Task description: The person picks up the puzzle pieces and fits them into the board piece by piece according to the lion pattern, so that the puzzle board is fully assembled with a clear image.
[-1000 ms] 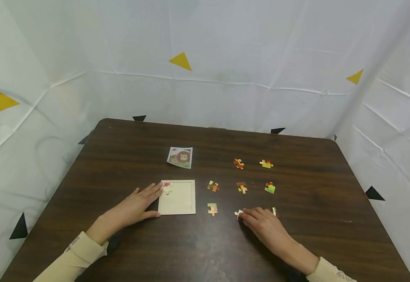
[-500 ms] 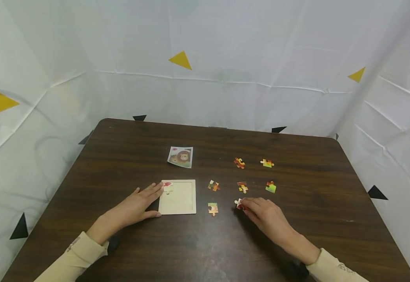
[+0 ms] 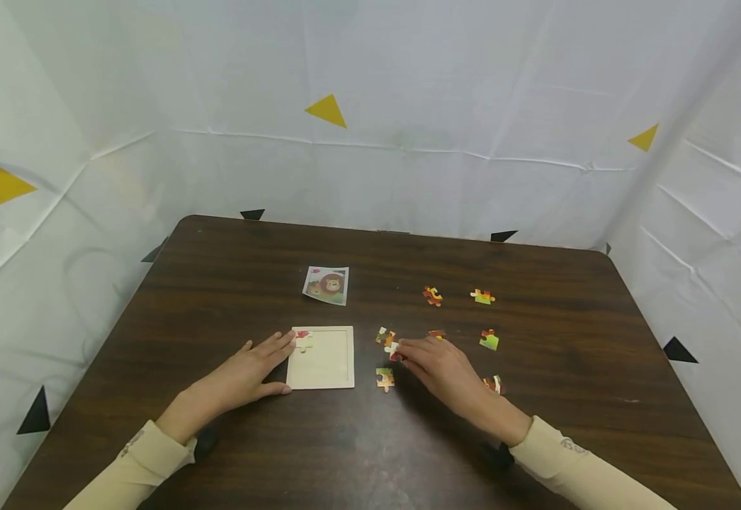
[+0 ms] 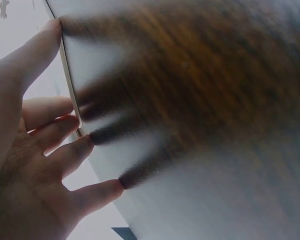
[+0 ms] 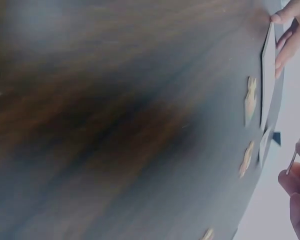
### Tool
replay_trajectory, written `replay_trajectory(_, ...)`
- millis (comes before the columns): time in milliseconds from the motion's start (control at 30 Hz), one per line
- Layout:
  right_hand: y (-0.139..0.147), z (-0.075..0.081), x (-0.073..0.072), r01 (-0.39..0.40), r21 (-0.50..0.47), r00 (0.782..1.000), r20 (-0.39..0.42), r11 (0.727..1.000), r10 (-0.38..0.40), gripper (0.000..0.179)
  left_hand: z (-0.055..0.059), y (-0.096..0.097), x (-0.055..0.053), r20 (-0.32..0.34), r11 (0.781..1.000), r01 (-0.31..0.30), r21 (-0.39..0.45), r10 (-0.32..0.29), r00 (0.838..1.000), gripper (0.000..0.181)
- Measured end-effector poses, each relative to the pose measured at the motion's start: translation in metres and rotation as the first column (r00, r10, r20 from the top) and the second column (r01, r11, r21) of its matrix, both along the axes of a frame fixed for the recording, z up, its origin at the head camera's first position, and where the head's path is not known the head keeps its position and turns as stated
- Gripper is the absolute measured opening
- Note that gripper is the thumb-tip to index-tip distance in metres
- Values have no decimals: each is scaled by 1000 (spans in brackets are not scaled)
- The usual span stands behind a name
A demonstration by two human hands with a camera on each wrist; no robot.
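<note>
My left hand (image 3: 246, 375) lies with fairly straight fingers along the left edge of a pale square puzzle board (image 3: 321, 368). In the left wrist view, the thumb and fingertips touch the board's edge and the table. One puzzle piece (image 3: 305, 342) with a pink-red print sits in the board's top left corner. Right of the board, my right hand (image 3: 453, 379) pinches a white and red puzzle piece (image 3: 393, 350) between thumb and fingers. The right wrist view shows that held piece (image 5: 295, 151) edge-on, raised off the table.
Several loose puzzle pieces lie right of the board, among them a pale one (image 3: 385, 378), a green one (image 3: 489, 341) and one by the right forearm (image 3: 493, 384). A lion picture card (image 3: 326, 285) lies behind the board. White sheeting (image 3: 402, 184) surrounds the dark table (image 3: 249, 262).
My right hand has picked up the white and red piece from the front row and carried it left toward the board. My left hand has stayed in place.
</note>
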State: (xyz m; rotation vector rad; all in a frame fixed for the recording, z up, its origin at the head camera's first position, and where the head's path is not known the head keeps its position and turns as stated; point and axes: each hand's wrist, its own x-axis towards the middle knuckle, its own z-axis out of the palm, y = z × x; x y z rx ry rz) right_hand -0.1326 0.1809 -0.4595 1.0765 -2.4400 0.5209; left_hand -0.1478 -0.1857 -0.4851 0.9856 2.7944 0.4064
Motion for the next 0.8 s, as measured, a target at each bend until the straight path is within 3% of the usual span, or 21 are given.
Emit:
replay_trajectory(300,-40,11,-26,-55,79,997,66,995,50,26,2,0,1,30,1000,-8,8,8,1000,75)
replay_trajectory(567,-72,1,-39,-86,112,995,64,990,79,22,1,0,0,34,1000,-7,4,7,999,75)
replay_trajectory(800,-92,-4,-45,-71,161,992,113,984,53,23,5,0,1,52,1000,-15,7,14,999,74)
